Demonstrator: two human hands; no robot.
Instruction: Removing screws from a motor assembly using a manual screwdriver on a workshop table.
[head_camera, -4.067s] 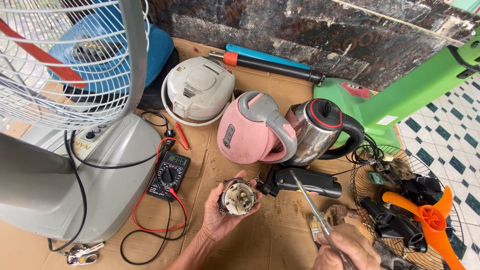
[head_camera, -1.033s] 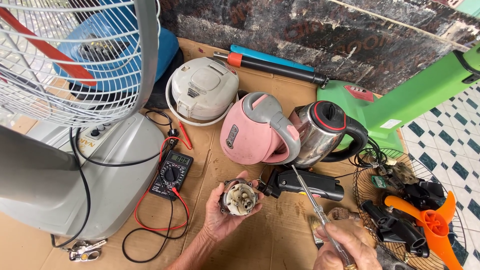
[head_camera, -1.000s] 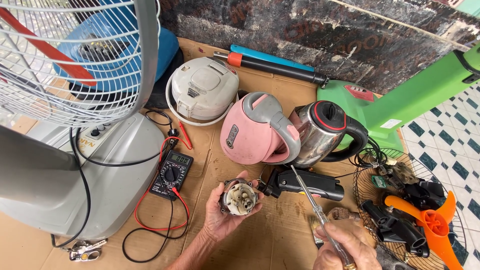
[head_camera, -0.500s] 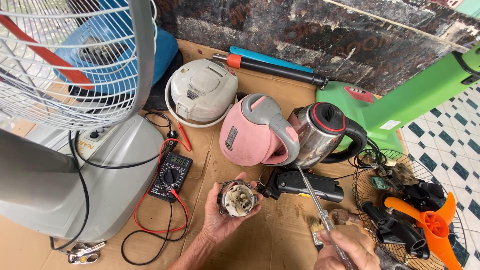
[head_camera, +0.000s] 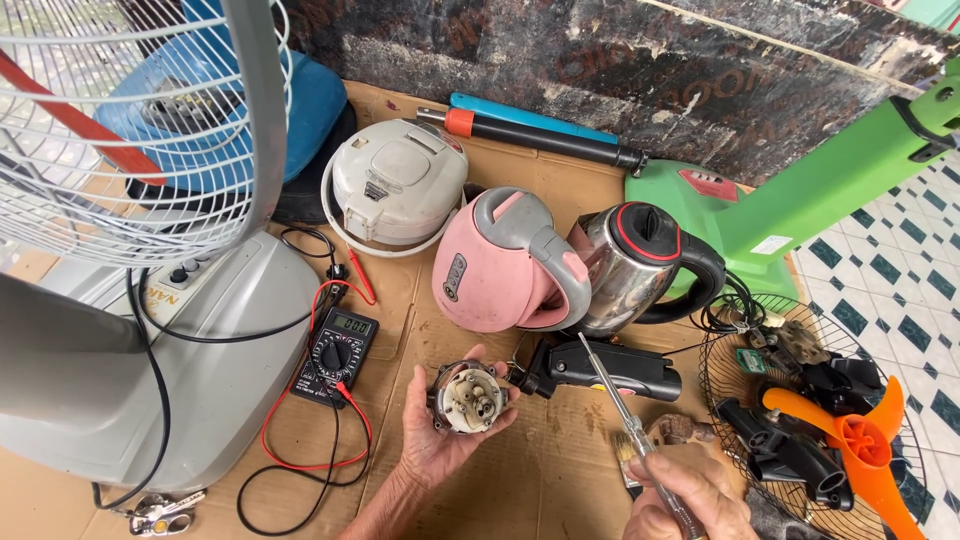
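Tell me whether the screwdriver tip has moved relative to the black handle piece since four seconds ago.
Hardly. The screwdriver in the right hand stays slanted, its tip over the black handle piece, close to where it was earlier; the small shift may be just camera motion.

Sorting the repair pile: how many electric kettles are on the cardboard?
2. A pink kettle lies at the centre; a steel kettle with a black handle lies against its right side. Others may be out of frame.

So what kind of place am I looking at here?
Most likely a small appliance repair spot set up on flattened cardboard on a floor. A multimeter lies by the left hand, which holds a round electrical part; the right hand holds a screwdriver, and kettles, a rice cooker and fan parts lie around.
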